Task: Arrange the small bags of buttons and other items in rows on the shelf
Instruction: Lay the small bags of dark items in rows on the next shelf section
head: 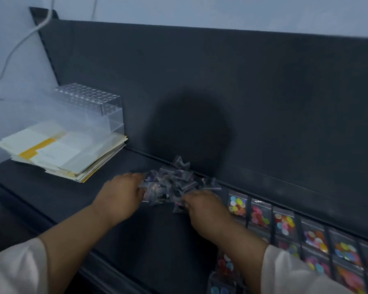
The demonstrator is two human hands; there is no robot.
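White cable (19, 45) hangs down the wall at 10 o'clock. Below it, a stack of cream and yellow paper sheets (60, 153) lies on the dark grey shelf (51, 198). A clear plastic block rack drilled w/ rows of holes (91, 105) stands just behind, at the stack's 1 o'clock, beside the dark grey back panel (242, 92).

L hand (120, 196), white sleeve on the arm, reaches in from 7 o'clock. Its bent fingers touch the 9 o'clock edge of a loose heap of small clear plastic bags (172, 183), contents dark and blurred. Can't tell if it grips any. Heap sits mid-shelf, up against the foot of the back panel.

R hand (204, 206) comes in from 5 o'clock, fingertips on a bag at the heap's 5 o'clock edge. Pinch or plain touch: can't tell, too blurred.

At the R hand's 3 o'clock, small clear bags of multicoloured round buttons (285, 223) lie flat side by side in a row, running toward 4 o'clock along the panel. More rows sit nearer, partly hidden by the R forearm and sleeve.
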